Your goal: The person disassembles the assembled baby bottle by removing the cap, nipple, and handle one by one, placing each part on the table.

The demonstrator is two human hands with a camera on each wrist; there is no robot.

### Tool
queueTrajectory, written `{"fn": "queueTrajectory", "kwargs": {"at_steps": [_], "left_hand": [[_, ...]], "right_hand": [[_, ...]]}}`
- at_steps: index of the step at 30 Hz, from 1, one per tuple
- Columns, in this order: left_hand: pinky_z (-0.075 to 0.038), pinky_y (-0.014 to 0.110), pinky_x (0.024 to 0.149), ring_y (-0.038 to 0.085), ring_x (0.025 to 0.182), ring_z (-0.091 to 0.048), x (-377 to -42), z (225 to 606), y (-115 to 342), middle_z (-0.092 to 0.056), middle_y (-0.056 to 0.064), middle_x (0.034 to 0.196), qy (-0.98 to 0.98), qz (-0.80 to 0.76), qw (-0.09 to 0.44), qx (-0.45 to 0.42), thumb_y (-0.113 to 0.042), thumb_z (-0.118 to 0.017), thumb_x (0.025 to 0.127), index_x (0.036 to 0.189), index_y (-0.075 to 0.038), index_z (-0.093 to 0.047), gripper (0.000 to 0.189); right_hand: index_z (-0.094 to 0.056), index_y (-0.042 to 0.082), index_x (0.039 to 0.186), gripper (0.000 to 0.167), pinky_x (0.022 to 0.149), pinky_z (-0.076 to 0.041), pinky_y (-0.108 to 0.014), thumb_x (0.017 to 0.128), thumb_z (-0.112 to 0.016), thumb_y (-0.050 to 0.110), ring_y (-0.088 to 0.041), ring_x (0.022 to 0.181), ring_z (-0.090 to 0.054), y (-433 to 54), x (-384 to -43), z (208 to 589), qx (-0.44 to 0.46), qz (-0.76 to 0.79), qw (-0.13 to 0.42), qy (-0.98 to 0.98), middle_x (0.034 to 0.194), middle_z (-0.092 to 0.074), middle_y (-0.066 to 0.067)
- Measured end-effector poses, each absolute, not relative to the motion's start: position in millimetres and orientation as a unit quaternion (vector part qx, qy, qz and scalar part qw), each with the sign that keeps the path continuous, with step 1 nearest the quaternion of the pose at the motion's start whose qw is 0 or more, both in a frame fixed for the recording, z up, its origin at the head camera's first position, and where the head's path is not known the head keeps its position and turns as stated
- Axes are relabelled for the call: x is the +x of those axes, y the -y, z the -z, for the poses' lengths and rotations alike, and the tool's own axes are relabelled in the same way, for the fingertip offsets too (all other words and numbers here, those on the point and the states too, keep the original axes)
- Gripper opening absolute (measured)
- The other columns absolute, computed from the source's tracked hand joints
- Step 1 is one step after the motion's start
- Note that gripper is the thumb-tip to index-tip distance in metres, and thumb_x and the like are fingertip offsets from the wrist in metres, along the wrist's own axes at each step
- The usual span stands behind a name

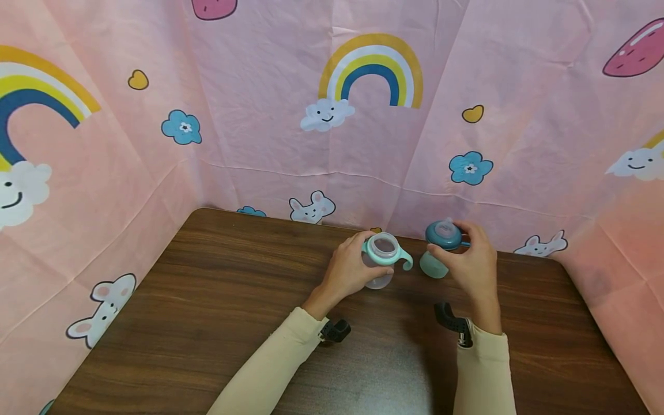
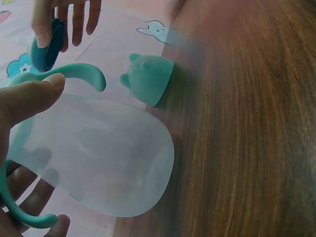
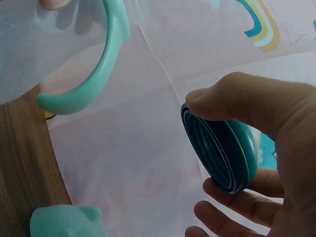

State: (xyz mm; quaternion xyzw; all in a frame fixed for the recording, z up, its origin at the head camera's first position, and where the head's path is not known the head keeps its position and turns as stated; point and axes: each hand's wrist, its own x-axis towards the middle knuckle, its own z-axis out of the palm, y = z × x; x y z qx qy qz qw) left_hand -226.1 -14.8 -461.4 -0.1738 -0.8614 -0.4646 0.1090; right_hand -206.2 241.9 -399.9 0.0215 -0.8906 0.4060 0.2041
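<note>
My left hand [image 1: 349, 266] grips a translucent baby bottle [image 2: 108, 153] around its upper part, thumb in front and fingers behind. The bottle has a mint two-handled ring [image 1: 403, 255] at its neck, and its mouth is uncovered. To the right, my right hand [image 1: 474, 262] pinches a dark teal screw collar [image 3: 242, 148] between thumb and fingers. A clear nipple [image 1: 447, 229] rises from the collar, and its threaded underside shows in the right wrist view. Below the collar, a mint cap with small animal ears [image 2: 150, 79] stands on the table, partly covered by it in the head view.
A dark wood-grain table [image 1: 249, 276] spreads under both hands. Its back edge lies just behind the bottle and cap, against a pink printed cloth [image 1: 259, 104] that also hangs along the sides. Black wrist mounts [image 1: 337, 331] stick out from both sleeves.
</note>
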Motion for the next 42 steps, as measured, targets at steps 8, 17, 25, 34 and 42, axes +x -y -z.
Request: {"fn": "queueTrajectory", "kwargs": {"at_steps": [8,17,25,34,42], "left_hand": [[-0.056,0.054,0.102,0.033,0.125,-0.069,-226.7,461.4,14.8,-0.072,0.009,0.139,0.861,0.464,0.111,-0.175,-0.035,-0.102,0.080,0.150,-0.007,-0.062,0.085],[-0.056,0.053,0.102,0.032,0.124,-0.069,-226.4,461.3,14.4,-0.072,0.009,0.138,0.859,0.467,0.114,-0.179,-0.035,-0.102,0.080,0.148,-0.007,-0.063,0.083],[-0.056,0.054,0.103,0.033,0.126,-0.068,-226.6,461.5,14.1,-0.071,0.010,0.140,0.859,0.468,0.111,-0.175,-0.035,-0.102,0.080,0.149,-0.007,-0.063,0.084],[-0.056,0.054,0.104,0.033,0.126,-0.068,-226.8,461.8,14.3,-0.071,0.011,0.141,0.858,0.472,0.105,-0.173,-0.035,-0.102,0.080,0.150,-0.007,-0.062,0.085],[-0.056,0.053,0.103,0.032,0.126,-0.068,-226.7,462.2,14.0,-0.070,0.010,0.141,0.861,0.466,0.108,-0.173,-0.037,-0.102,0.080,0.149,-0.007,-0.062,0.085]], "right_hand": [[-0.063,-0.005,0.147,0.071,0.086,-0.050,-0.034,0.089,-0.093,0.021,-0.040,0.116,-0.064,-246.5,-210.8,407.7,0.009,-0.400,0.193,0.896,0.132,-0.063,-0.024],[-0.058,-0.003,0.153,0.076,0.090,-0.052,-0.048,0.091,-0.091,0.025,-0.041,0.116,-0.065,-255.6,-211.3,411.7,-0.030,-0.407,0.162,0.899,0.142,-0.061,-0.025],[-0.056,-0.001,0.157,0.079,0.088,-0.051,-0.044,0.092,-0.090,0.028,-0.041,0.118,-0.065,-267.7,-211.9,416.2,-0.064,-0.405,0.154,0.899,0.145,-0.061,-0.025],[-0.055,0.000,0.158,0.080,0.090,-0.048,-0.044,0.092,-0.089,0.030,-0.040,0.118,-0.064,-282.4,-212.4,423.2,-0.092,-0.410,0.149,0.895,0.146,-0.062,-0.026],[-0.054,-0.001,0.157,0.080,0.100,-0.047,-0.051,0.093,-0.089,0.030,-0.041,0.128,-0.058,-292.8,-210.3,431.0,-0.114,-0.415,0.143,0.891,0.147,-0.061,-0.027]]}}
